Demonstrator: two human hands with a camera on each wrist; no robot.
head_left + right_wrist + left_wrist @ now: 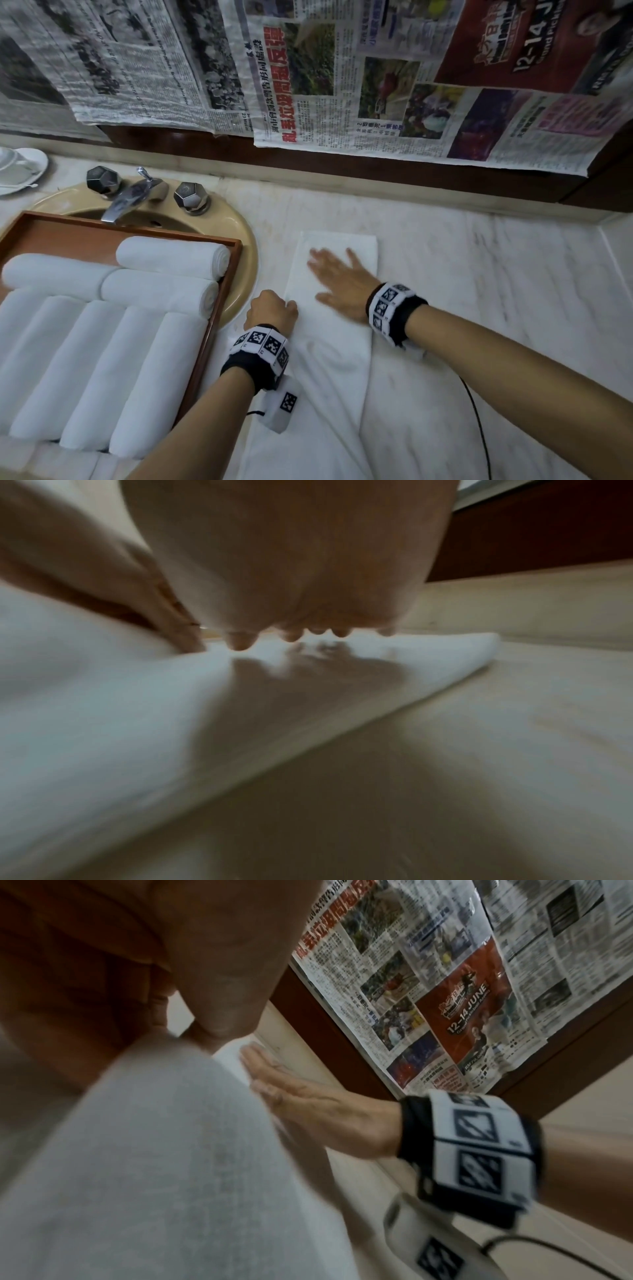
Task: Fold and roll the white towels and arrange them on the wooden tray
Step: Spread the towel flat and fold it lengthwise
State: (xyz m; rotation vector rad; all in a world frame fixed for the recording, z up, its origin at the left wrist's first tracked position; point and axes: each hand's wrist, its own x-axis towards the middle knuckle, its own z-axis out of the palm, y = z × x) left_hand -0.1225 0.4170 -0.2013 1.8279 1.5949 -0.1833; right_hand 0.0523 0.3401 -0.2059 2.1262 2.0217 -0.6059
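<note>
A white towel (329,359) lies folded into a long strip on the marble counter. My left hand (272,308) has its fingers curled and pinches the strip's left edge; in the left wrist view my left hand (192,1037) has towel (154,1150) between thumb and fingers. My right hand (337,277) lies flat on the strip's far half with fingers spread, and it is blurred. In the right wrist view its fingertips (240,642) touch the towel (120,710). To the left, the wooden tray (68,236) holds several rolled white towels (92,370).
The tray sits over a beige sink (236,240) with a chrome faucet (126,198). A white dish (20,168) stands at the far left. Newspaper sheets (342,85) hang on the back wall. A black cable (479,428) trails under my right forearm. Bare marble (479,274) extends to the right.
</note>
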